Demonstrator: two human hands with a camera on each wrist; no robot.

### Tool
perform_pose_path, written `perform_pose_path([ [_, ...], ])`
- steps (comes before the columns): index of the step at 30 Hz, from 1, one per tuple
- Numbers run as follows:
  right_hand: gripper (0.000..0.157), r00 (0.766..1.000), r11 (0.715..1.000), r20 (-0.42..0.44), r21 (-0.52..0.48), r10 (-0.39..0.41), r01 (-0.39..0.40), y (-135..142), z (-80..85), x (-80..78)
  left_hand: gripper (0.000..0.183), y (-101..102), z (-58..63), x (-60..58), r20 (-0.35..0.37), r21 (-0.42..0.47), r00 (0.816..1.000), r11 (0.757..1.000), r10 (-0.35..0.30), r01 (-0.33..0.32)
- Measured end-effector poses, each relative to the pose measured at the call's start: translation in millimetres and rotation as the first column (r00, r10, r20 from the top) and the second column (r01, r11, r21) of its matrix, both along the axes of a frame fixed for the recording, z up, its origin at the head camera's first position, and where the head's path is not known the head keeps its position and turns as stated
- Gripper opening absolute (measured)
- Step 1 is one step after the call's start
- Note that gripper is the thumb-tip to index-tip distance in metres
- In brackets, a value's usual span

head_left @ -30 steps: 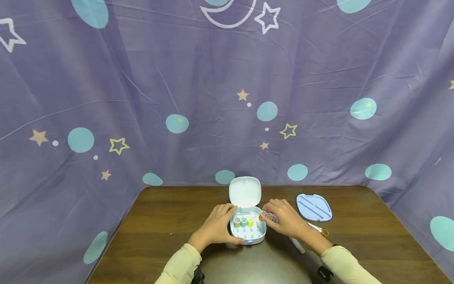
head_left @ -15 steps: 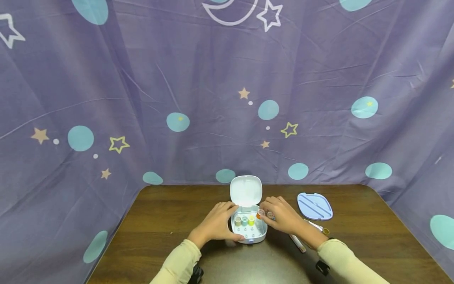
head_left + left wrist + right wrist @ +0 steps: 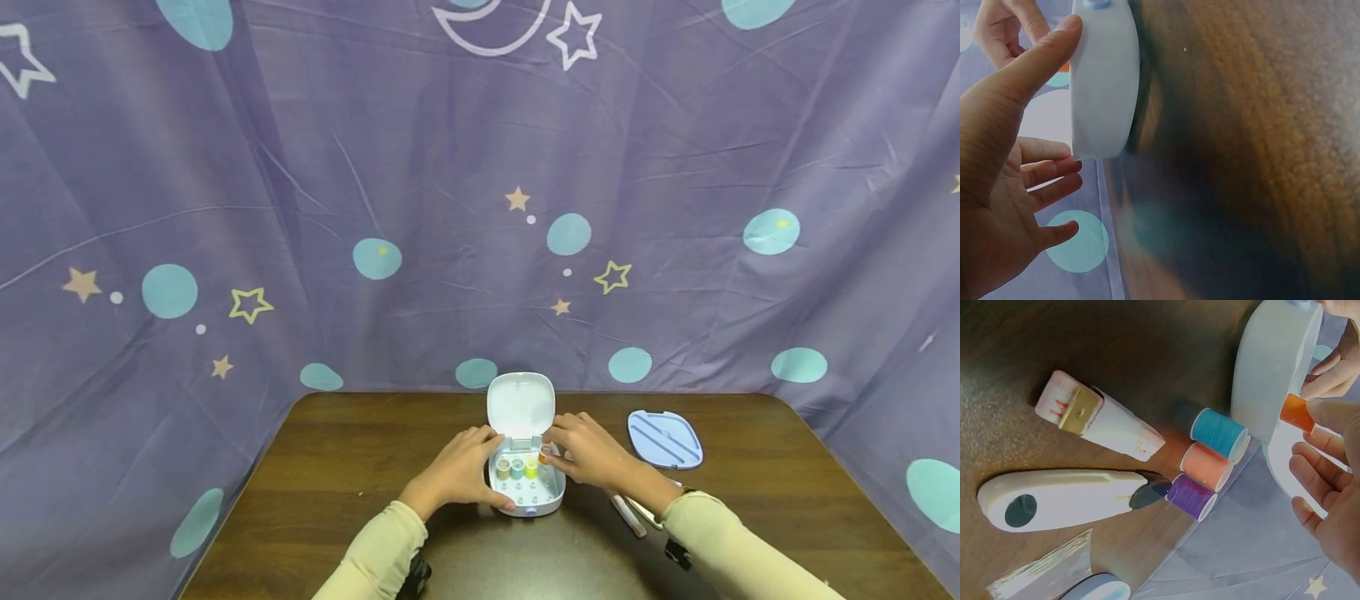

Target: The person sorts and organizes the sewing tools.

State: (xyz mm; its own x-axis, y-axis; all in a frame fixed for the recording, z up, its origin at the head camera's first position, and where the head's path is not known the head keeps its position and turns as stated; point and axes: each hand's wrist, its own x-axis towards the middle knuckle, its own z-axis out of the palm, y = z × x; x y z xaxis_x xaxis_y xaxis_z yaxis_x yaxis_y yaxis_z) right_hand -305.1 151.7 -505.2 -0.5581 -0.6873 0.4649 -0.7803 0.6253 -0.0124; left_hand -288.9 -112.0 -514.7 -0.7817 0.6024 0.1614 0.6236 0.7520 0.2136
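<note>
A white sewing box (image 3: 542,509) stands with its lid (image 3: 521,403) raised. My left hand (image 3: 455,473) grips its left side, thumb at the front rim and fingers at the back corner. Inside, brown (image 3: 503,469), teal (image 3: 517,469) and yellow (image 3: 532,467) thread spools stand in a row, with bare pegs in front. My right hand (image 3: 588,454) pinches an orange thread spool (image 3: 1297,414) between thumb and finger, at the right end of that row. The right wrist view shows the spool at the box's rim, its lower part hidden by the wall.
Right of the box lie blue (image 3: 1218,435), peach (image 3: 1206,466) and purple (image 3: 1191,497) thread spools. Beside them are a cream tool with a dark tip (image 3: 1066,500), a whitish piece with a gold band (image 3: 1099,416) and a clear packet (image 3: 1047,569). A light blue tray (image 3: 665,439) lies behind.
My right hand has moved left with the orange spool, from the box's right rim to beside the yellow spool. My left hand keeps its hold on the box.
</note>
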Motion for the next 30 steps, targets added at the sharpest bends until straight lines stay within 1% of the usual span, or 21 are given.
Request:
perform_pose_path([
  [8, 0.019, 1.000, 1.000, -0.021, 0.000, 0.015, -0.015, 1.3, -2.6, -2.3, 0.101, 3.6, 3.1, -2.8, -0.005, -0.033, 1.000, 0.999, -0.009, 0.009],
  [18, 0.018, 0.999, 1.000, -0.042, -0.004, 0.028, -0.028, -0.3, -2.7, -1.9, 0.101, 4.1, 7.6, -2.9, 0.022, -0.047, 1.000, 0.999, -0.006, 0.007],
  [24, 0.019, 0.999, 1.000, -0.030, 0.006, 0.030, -0.030, -2.1, -2.9, -0.9, 0.099, 5.6, 10.0, -3.7, 0.051, -0.048, 0.999, 0.999, 0.006, -0.003],
  [30, 0.017, 1.000, 0.999, 0.009, 0.041, 0.009, -0.009, -4.9, -4.5, -0.6, 0.098, 7.6, 11.6, -3.8, 0.075, -0.051, 0.997, 0.999, 0.016, -0.012],
])
